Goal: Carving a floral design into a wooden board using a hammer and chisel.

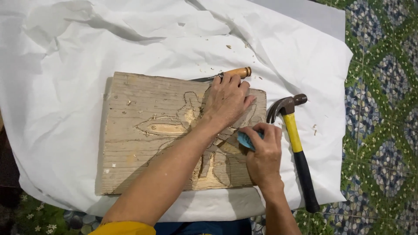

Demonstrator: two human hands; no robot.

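The left hand [226,101] lies palm down, fingers spread and released, flat on the far right corner of the wooden board [143,130]; its grip clasps nothing, though the fingertips reach the board's far edge just beside a chisel [226,75]. That chisel, with a pale wooden handle and dark blade, rests along the far edge of the board, touching it or nearly so.

The right hand [263,152] sits at the board's right edge, its grip pinched closed on a small blue piece [244,140] held between thumb and fingers, pressed against the carved wood just below the left wrist. What the blue piece is cannot be told.

The board carries an incised outline with shallow gouged hollows and lies on crumpled white paper [65,87] spread over a green patterned floor [383,109]. A claw hammer [296,143] with a yellow and black handle lies on the paper just right of the right hand, apart from it. Wood chips dot the paper near the far edge.
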